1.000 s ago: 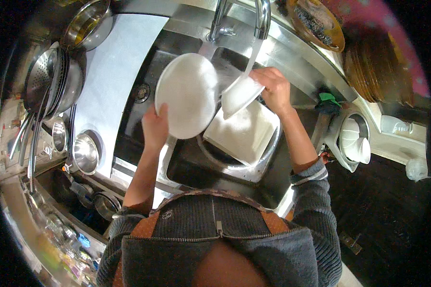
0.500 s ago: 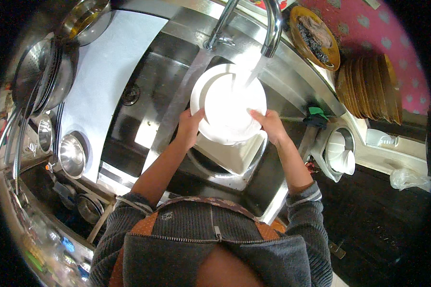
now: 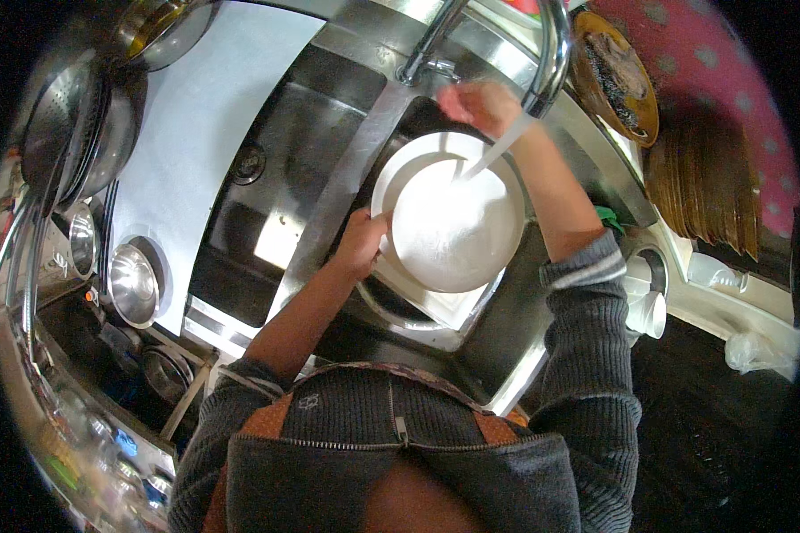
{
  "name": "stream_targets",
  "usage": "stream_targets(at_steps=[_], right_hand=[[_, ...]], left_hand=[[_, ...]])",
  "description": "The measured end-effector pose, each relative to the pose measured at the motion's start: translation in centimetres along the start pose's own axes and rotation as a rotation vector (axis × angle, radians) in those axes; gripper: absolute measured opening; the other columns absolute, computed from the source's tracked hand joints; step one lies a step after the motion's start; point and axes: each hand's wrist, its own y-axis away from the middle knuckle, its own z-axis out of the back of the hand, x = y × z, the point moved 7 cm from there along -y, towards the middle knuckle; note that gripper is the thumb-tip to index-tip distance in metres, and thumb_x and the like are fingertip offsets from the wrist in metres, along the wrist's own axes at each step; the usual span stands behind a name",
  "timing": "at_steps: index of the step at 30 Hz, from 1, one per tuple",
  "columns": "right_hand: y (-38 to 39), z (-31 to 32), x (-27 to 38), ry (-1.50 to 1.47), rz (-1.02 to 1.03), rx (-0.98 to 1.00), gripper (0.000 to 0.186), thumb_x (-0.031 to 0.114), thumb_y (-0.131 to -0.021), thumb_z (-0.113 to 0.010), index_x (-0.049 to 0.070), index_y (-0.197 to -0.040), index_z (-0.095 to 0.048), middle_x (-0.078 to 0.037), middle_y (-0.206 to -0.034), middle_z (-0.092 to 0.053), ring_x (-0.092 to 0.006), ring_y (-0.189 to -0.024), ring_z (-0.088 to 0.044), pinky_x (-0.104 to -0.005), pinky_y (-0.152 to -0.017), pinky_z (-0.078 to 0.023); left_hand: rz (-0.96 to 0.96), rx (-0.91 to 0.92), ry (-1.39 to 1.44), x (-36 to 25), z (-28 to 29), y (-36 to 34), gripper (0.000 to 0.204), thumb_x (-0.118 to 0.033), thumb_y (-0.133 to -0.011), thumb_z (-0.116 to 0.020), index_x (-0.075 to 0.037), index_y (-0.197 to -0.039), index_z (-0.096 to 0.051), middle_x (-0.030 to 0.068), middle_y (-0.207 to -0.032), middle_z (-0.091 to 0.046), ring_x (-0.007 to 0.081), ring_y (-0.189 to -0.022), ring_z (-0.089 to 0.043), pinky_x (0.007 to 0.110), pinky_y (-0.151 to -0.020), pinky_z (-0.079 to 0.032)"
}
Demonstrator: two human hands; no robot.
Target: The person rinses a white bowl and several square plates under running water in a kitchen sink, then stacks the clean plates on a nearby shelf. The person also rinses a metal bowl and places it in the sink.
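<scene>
The left hand [image 3: 362,243] has its fingers curled around the 8-o'clock rim of a white plate [image 3: 404,169], a white bowl [image 3: 456,240] lying over it. Toward 12 o'clock the right hand [image 3: 482,107] blurs; whether its fingers grasp anything I cannot tell. Water from the faucet [image 3: 556,62] at 1 o'clock strikes the bowl above the sink [image 3: 505,330].

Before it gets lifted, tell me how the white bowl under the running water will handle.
The white bowl is likely slippery, since water from the tap streams onto it. It looks stiff, its round rim showing no sag. It could slide sideways, lying off-centre over the white plate.
</scene>
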Motion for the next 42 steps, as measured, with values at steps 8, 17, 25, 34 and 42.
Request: stream_targets(at_steps=[8, 17, 25, 34, 42], right_hand=[[2.3, -2.0, 6.6, 0.5, 0.415, 0.36, 0.037, 0.039, -0.092, -0.049, 0.005, -0.1, -0.061, -0.004, -0.085, -0.062, -0.0111, -0.075, -0.058, -0.0228, -0.066, -0.049], [16.5, 1.2, -2.9, 1.231, 0.146, -0.038, 0.027, 0.025, -0.075, -0.059, -0.001, -0.077, -0.064, -0.015, -0.062, -0.061, -0.0241, -0.054, -0.061, -0.0355, -0.054, -0.049], [30.3, 0.1, -0.2, 2.004, 0.771, -0.726, 0.015, 0.013, -0.082, -0.05, 0.002, -0.075, -0.057, -0.016, -0.064, -0.062, -0.0291, -0.054, -0.063, -0.0396, -0.051, -0.051], [37.1, 8.8, -7.5, 2.116, 0.649, -0.93, 0.009, 0.017, -0.081, -0.055, 0.01, -0.079, -0.059, -0.008, -0.063, -0.063, -0.0225, -0.055, -0.064, -0.0356, -0.048, -0.051], [36.3, 8.2, -17.3, 0.45, 0.319, -0.358, 0.02, 0.01, -0.074, -0.065, -0.008, -0.082, -0.059, -0.011, -0.073, -0.061, -0.0185, -0.058, -0.056, -0.0316, -0.047, -0.042]], left_hand=[[0.005, -0.209, -0.028, -0.5, 3.4, 1.1, 0.041, -0.021, -0.084, -0.061, 0.006, -0.113, -0.052, 0.0151, -0.098, -0.063, 0.023, -0.085, -0.063, 0.034, -0.074, -0.052], [-0.142, -0.059, -0.285, -2.9, 1.5, 3.0, 0.033, -0.018, -0.083, -0.055, 0.009, -0.103, -0.056, 0.0201, -0.095, -0.062, 0.0265, -0.087, -0.062, 0.037, -0.072, -0.05], [-0.831, -0.234, -1.704, -8.4, -8.0, 10.7, 0.024, -0.015, -0.078, -0.052, 0.003, -0.092, -0.059, 0.0231, -0.082, -0.062, 0.0369, -0.066, -0.062, 0.043, -0.06, -0.05], [-1.36, -0.526, -1.515, -7.5, -5.1, 27.2, 0.036, -0.007, -0.077, -0.051, 0.003, -0.111, -0.051, 0.0184, -0.08, -0.062, 0.0305, -0.061, -0.061, 0.04, -0.055, -0.05], [-0.406, -0.899, -0.198, 1.1, 19.0, 43.0, 0.031, -0.013, -0.081, -0.058, 0.01, -0.102, -0.056, 0.0152, -0.08, -0.064, 0.0217, -0.068, -0.062, 0.034, -0.061, -0.05]])
